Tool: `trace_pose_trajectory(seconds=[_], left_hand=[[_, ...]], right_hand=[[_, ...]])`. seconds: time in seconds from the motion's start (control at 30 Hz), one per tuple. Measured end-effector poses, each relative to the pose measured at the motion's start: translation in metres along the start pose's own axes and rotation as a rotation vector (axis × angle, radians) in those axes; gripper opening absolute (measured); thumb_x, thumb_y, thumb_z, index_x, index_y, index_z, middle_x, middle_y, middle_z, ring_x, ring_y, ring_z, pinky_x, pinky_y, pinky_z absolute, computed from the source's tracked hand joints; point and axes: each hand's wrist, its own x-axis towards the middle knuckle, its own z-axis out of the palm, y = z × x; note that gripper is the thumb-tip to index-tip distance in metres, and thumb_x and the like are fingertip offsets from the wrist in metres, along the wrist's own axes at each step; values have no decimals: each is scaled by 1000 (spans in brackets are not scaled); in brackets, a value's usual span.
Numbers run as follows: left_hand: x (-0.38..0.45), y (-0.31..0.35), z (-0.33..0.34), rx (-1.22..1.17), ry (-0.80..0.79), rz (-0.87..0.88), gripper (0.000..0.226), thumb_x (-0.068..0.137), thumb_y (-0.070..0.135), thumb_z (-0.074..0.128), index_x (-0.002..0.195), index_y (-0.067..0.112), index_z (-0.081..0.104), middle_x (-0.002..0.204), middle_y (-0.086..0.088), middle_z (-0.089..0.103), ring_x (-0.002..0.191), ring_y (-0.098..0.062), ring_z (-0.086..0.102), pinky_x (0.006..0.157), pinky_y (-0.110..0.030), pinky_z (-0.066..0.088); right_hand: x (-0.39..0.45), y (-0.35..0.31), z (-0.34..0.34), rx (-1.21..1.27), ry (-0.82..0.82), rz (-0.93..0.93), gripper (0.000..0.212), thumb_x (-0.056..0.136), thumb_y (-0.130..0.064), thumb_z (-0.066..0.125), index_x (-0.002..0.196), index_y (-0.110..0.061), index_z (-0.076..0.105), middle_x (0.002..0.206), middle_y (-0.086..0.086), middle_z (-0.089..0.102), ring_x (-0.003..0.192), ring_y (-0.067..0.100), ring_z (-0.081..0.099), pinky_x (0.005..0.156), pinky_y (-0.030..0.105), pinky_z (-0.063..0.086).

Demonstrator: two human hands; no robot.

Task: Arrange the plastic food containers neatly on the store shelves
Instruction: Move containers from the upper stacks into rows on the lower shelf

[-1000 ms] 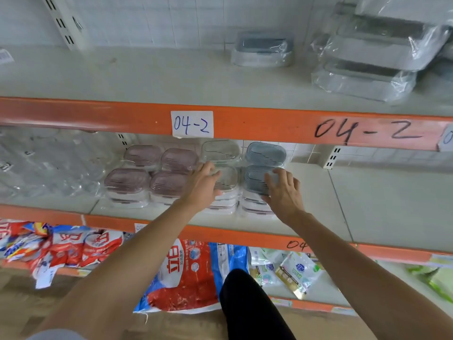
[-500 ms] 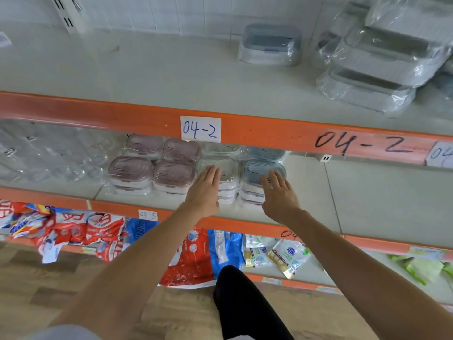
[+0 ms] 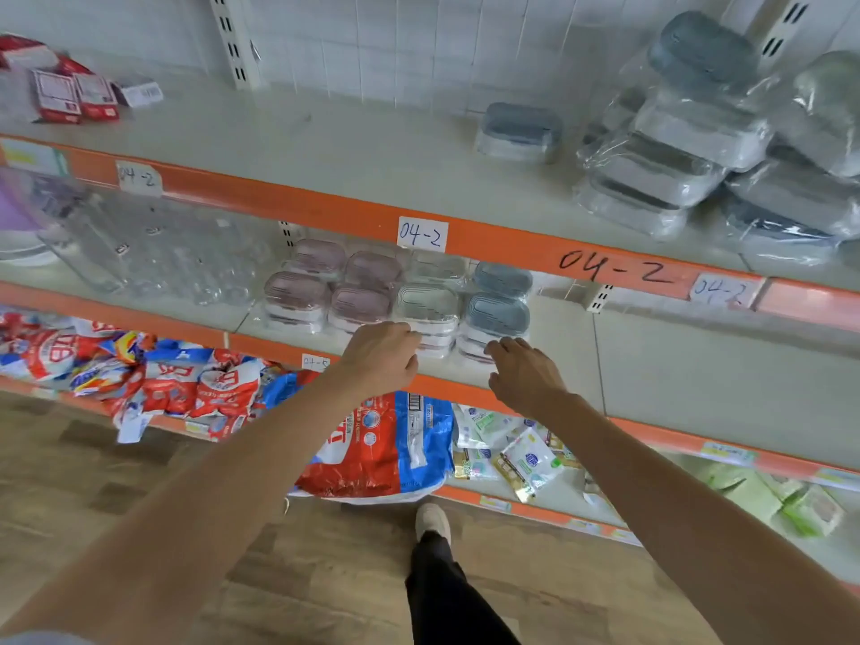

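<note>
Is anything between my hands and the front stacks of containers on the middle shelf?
Nothing visible. The left hand sits right at the clear-lidded stack, the right hand at the blue-lidded stack; only bare middle shelf lies nearby.

A big red-and-blue bag point(image 3: 379, 451) lies on the low shelf just below the hands, with crumpled red packets point(image 3: 177, 381) to their left. Small sachets point(image 3: 528, 460) sit below the right hand, and red boxes point(image 3: 74, 95) rest far up left.
</note>
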Motion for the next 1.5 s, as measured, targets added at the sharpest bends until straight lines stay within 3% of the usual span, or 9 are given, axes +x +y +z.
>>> trace_pose_trajectory(seconds=[0.33, 0.5, 0.67, 0.87, 1.03, 1.17, 1.27, 1.4, 1.5], left_hand=[[-3, 52, -101, -35, 224, 77, 16, 90, 16, 49, 77, 16, 58, 73, 6, 53, 65, -14, 51, 50, -22, 27], [13, 62, -128, -200, 236, 55, 12, 89, 18, 54, 84, 13, 65, 85, 1, 63, 83, -20, 61, 71, -33, 51], [57, 70, -157, -239, 340, 47, 12, 85, 19, 57, 84, 14, 67, 87, 1, 66, 81, -20, 61, 69, -31, 47], [125, 94, -181, -209, 345, 102, 19, 90, 22, 53, 100, 12, 65, 100, -1, 65, 86, -20, 60, 73, -33, 49], [174, 111, -186, -236, 339, 97, 21, 90, 18, 54, 104, 7, 66, 104, -5, 64, 94, -24, 60, 75, -35, 50], [193, 111, -184, -277, 306, 77, 20, 92, 17, 55, 105, 7, 66, 105, -5, 63, 93, -20, 60, 76, -34, 50], [196, 104, -179, -288, 305, 28, 21, 92, 19, 55, 105, 7, 66, 103, -4, 61, 92, -21, 59, 78, -34, 49], [200, 90, -178, -274, 266, 8, 25, 92, 20, 55, 111, 7, 64, 111, -4, 60, 99, -19, 57, 77, -25, 41], [212, 83, -182, -261, 240, 24, 27, 92, 23, 56, 113, 8, 64, 114, -5, 61, 106, -20, 56, 83, -28, 42]], right_hand=[[-97, 30, -110, 31, 246, 87, 36, 91, -17, 51, 126, -15, 50, 123, 4, 56, 113, 23, 51, 87, 35, 45], [-102, 61, -157, 49, 341, 155, 36, 90, -15, 52, 125, -13, 52, 126, 5, 54, 120, 24, 47, 86, 37, 45], [-77, 92, -186, 53, 407, 179, 37, 89, -16, 53, 127, -13, 52, 125, 5, 54, 117, 24, 48, 88, 35, 42], [-35, 142, -220, 11, 498, 148, 39, 90, -20, 53, 128, -10, 52, 128, 7, 50, 122, 24, 42, 95, 36, 40], [8, 183, -253, -58, 502, 83, 42, 93, -31, 53, 127, -8, 51, 133, 7, 47, 122, 24, 42, 94, 34, 38], [44, 203, -269, -70, 317, 84, 73, 87, -57, 52, 137, -5, 39, 145, 11, 36, 133, 28, 34, 109, 39, 28], [62, 207, -267, -55, 209, 108, 86, 83, -63, 52, 143, -7, 29, 149, 12, 30, 136, 31, 28, 112, 43, 23], [71, 206, -269, -11, 277, 106, 88, 74, -65, 62, 136, -8, 37, 135, 13, 37, 126, 31, 33, 104, 42, 32], [68, 202, -280, 45, 396, 77, 89, 69, -64, 67, 132, -8, 38, 126, 11, 36, 120, 30, 35, 101, 41, 35]])
